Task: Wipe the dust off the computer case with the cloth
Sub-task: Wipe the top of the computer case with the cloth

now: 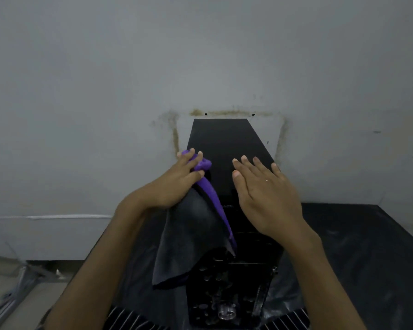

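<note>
The tall black metal computer case (pixel 227 148) stands on a dusty black tabletop (pixel 358 246), against a stained grey wall (pixel 129 67). The left hand (pixel 177 179) grips a purple-and-grey cloth (pixel 191 234) at the case's left edge; the cloth hangs down that side. The right hand (pixel 265 194) lies flat, fingers straight, on the case's top.

A bare, workshop-like back room with marked walls.

A black table (pixel 358 246) carrying a computer case (pixel 224 144) stands against a grey painted wall (pixel 105 67) bearing a rust-coloured rectangular stain (pixel 175 139) and two screw holes (pixel 205 114); a concrete floor (pixel 5 294) shows lower left.
</note>
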